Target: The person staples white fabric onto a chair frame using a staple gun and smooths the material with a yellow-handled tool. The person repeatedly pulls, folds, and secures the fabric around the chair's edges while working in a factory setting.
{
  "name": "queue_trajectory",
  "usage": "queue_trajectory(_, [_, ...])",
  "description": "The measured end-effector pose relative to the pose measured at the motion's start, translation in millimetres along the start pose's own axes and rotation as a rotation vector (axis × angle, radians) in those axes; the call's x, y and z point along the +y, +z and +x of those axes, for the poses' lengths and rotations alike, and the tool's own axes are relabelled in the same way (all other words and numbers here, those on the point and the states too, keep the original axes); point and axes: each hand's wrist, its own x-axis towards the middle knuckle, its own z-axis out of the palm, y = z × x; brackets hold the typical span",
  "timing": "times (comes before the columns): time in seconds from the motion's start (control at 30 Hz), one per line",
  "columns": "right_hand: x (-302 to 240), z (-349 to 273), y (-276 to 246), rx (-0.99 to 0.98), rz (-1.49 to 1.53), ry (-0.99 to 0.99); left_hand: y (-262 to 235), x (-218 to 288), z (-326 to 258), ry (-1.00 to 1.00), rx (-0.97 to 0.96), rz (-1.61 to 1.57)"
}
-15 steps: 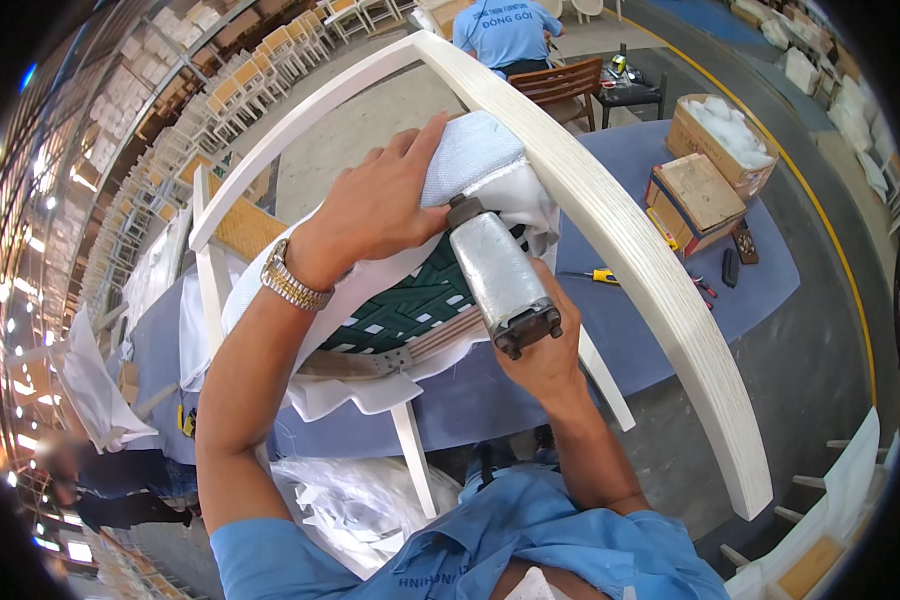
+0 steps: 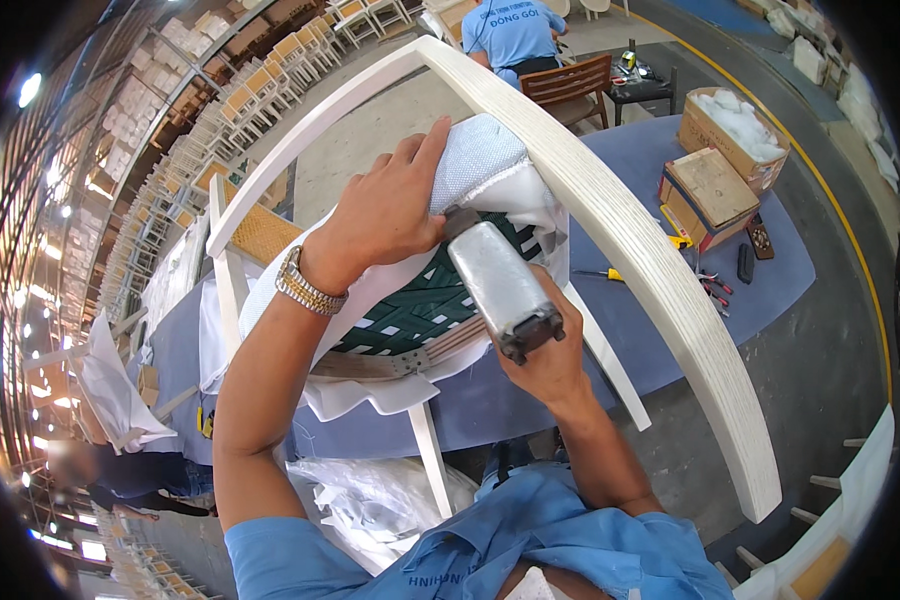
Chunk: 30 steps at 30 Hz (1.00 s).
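A pale wooden chair frame [image 2: 625, 235] stands tilted in front of me, its seat underside showing green woven webbing [image 2: 400, 305]. Light blue-grey upholstery fabric [image 2: 478, 150] wraps over the seat edge, with white lining hanging around it. My left hand [image 2: 385, 210], a metal watch at its wrist, lies on the fabric with fingers stretched along the edge and the thumb by the tool's nose. In my right hand [image 2: 545, 350] is a silver and black staple gun [image 2: 498, 275], its nose against the fabric edge beside my left thumb. The gun's body hides most of the right fingers.
The chair rests on a blue-covered table [image 2: 630, 165]. To the right are cardboard boxes [image 2: 710, 195], a yellow-handled screwdriver [image 2: 610, 274], pliers [image 2: 715, 285] and a black object [image 2: 746, 263]. Clear plastic wrapping [image 2: 370, 505] lies below. Another person [image 2: 515, 35] sits beyond the table; another stands far left.
The staple gun's nose has shifted slightly left and down along the fabric edge. My left hand keeps its place on the fabric. The whole view has shifted a little.
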Motion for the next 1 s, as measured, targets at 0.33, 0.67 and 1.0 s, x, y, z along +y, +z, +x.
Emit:
queue_trajectory(0.33, [-6.5, 3.7, -3.4, -0.034, 0.006, 0.054, 0.7, 3.6, 0.7, -0.012, -0.014, -0.016])
queue_trajectory(0.67, [2.3, 2.3, -6.6, 0.133, -0.032, -0.061, -8.4, 5.8, -28.0, 0.372, 0.094, 0.080])
queue_trajectory(1.0, [16.6, 7.7, 6.8, 0.201, -0.286, -0.099, 16.0, -121.5, 52.3, -0.189, -0.315, -0.748])
